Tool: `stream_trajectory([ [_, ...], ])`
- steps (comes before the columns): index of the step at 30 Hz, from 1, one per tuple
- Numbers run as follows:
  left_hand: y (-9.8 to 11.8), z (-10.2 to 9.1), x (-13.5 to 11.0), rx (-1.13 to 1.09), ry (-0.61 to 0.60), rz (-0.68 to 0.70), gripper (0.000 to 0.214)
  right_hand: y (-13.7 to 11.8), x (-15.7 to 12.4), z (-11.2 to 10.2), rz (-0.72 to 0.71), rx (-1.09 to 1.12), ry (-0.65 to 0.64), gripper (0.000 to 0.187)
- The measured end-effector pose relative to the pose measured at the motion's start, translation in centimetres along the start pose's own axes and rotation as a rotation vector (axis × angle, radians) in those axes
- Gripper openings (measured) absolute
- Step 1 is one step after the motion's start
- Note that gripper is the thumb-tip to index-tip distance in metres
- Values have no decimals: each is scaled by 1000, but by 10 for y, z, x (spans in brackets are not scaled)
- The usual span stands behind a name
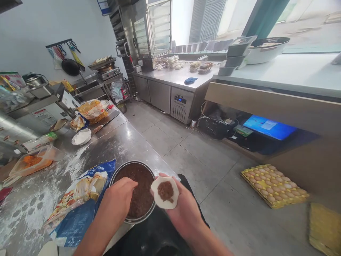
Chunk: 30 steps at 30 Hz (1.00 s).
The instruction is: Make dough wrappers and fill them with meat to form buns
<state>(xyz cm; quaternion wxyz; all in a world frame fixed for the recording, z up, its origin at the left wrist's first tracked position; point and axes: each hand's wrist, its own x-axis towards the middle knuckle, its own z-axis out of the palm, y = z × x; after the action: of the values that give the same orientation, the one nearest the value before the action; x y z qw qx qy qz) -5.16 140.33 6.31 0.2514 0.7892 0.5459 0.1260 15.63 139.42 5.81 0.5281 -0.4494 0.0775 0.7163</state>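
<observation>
My right hand [183, 213] cups a round white dough wrapper [157, 199] with a lump of brown filling [165, 191] in its middle, held just right of a metal bowl [128, 165]. The bowl stands at the near edge of the floured steel table [119, 142] and is full of the same brown filling [142, 181]. My left hand [118, 197] reaches over the bowl's left rim, its fingers curled down into the filling. What those fingers hold is hidden.
A blue and white printed bag [80, 199] lies left of the bowl. Further back are a white plate [81, 137], a plastic tub of orange food [32, 163] and a yellow bag [93, 110]. Egg trays [274, 185] sit on the floor at right, below a lit screen [269, 127].
</observation>
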Motion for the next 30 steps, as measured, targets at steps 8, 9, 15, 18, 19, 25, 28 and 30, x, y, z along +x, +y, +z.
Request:
stream_trajectory([
  [8,-5,46,13,99,-363,-132,31,-30,2,-15,-70,4,100,24],
  [9,-3,51,15,109,-363,-123,26,-28,1,-16,-55,12,104,25],
  [15,-6,59,19,136,-343,-131,23,-20,1,-16,-15,12,119,26],
  [18,-8,58,19,132,-325,-143,23,-21,3,-13,20,7,117,26],
  [19,-8,57,20,127,-318,-146,24,-22,4,-12,28,8,115,26],
  [25,5,19,19,-38,-194,-173,24,-17,5,-7,-3,28,93,21],
  [28,26,-4,15,-116,-103,-97,21,-8,6,-3,-1,34,27,19],
  [30,43,-9,14,-140,-33,6,22,0,5,2,19,52,-27,20],
])
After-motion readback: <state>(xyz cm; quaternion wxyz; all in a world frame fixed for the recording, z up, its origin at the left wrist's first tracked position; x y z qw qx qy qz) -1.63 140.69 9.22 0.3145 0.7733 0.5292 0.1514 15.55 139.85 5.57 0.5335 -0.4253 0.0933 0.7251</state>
